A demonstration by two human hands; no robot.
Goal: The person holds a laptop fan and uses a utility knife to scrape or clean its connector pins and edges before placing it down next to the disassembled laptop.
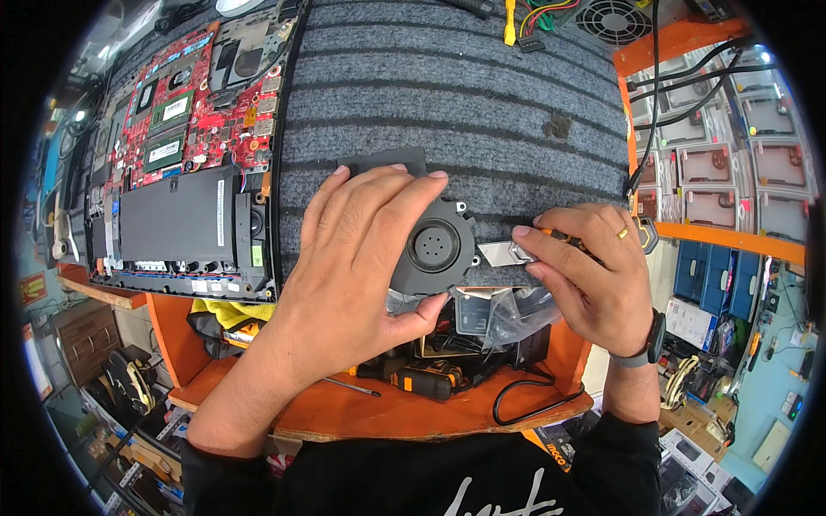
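Between the thumb and fingers of my left hand [361, 245] is a black laptop cooling fan [434, 245], its round hub facing up. The fingers lie over its far left side and hide part of the housing. My right hand [589, 271] is closed around a utility knife [564, 240] with orange on its handle. The knife's broad blade [497, 254] points left, its tip close to the fan's right edge; whether they touch I cannot tell. To the left lies an opened laptop base [185, 172] with a red circuit board and a black battery.
A grey ribbed mat [447, 112] covers the bench. At the far right sit a power supply unit [613, 21] and coloured cables [542, 17]. Below the front edge, an orange shelf [344, 421] holds a power tool [428, 378], a screwdriver [353, 387] and a clear plastic bag [520, 316].
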